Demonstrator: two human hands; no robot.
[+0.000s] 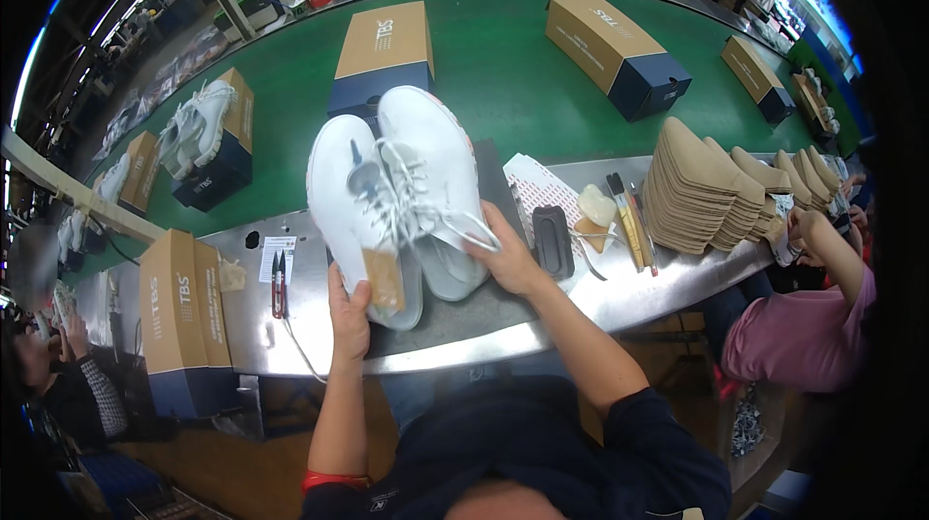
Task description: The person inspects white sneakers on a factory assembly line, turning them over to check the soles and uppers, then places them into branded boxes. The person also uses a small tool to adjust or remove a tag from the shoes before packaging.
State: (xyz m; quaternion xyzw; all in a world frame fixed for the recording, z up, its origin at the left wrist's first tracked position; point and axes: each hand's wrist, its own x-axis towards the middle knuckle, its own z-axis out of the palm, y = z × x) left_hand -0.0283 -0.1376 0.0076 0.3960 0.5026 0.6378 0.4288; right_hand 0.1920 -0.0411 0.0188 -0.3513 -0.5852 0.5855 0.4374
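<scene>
I hold a pair of white lace-up sneakers side by side above a dark mat (498,317), toes pointing away from me. My left hand (350,319) is closed on the heel end of the left sneaker (336,157), beside a tan patch on its insole. Around the outer heel side of the right sneaker (440,133) my right hand (508,254) is closed, with a loop of white lace near its fingers. A small grey tag-like piece lies on the left sneaker's tongue. The fingers beneath the shoes are partly hidden.
Brown-and-navy shoeboxes (385,41) stand on the green conveyor (484,46). Another box (181,307) is at the left bench edge, near red-handled snips (280,293). To the right lie a dark grey block (553,242), pens (629,225) and stacked tan shoe inserts (682,196). Co-workers sit at both sides.
</scene>
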